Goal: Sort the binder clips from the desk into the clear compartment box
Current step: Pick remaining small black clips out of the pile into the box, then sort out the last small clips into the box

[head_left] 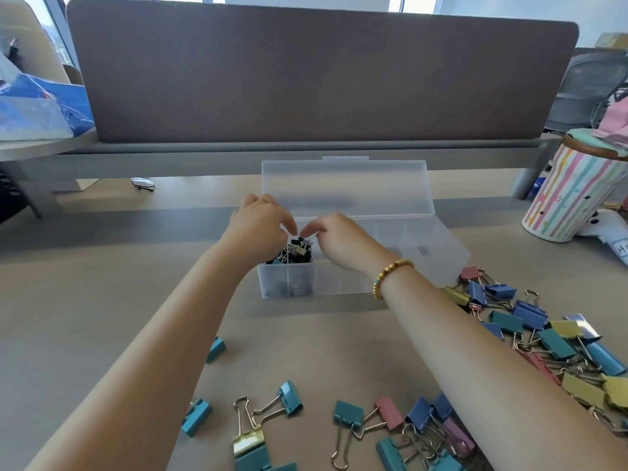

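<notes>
Left hand: the left hand (259, 220) is hovering over the left end of the clear plastic compartment box (346, 266), fingers curling downward with tips drawn together; whether they are pinching anything, I cannot tell.
Right hand: the right hand (339, 244), wearing a gold bead bracelet (390, 277), is meeting it above the same spot, forefinger and thumb reaching toward the clips; a grip cannot be confirmed.
Why there: both hands are likely tidying or dropping small clips into that section.
Box: sitting mid-desk with its hinged lid (346, 188) standing open behind, keeping the compartments reachable.
Filled compartments: two at the left end, holding small dark binder clips (295, 251); the others are looking bare.
Unsorted clips: large coloured binder clips (543, 338) are lying on the wooden desk (102, 283), well over twenty, in teal, blue, yellow and pink, heaped at right and front.
Strays: three teal clips are lying apart at front left.
</notes>
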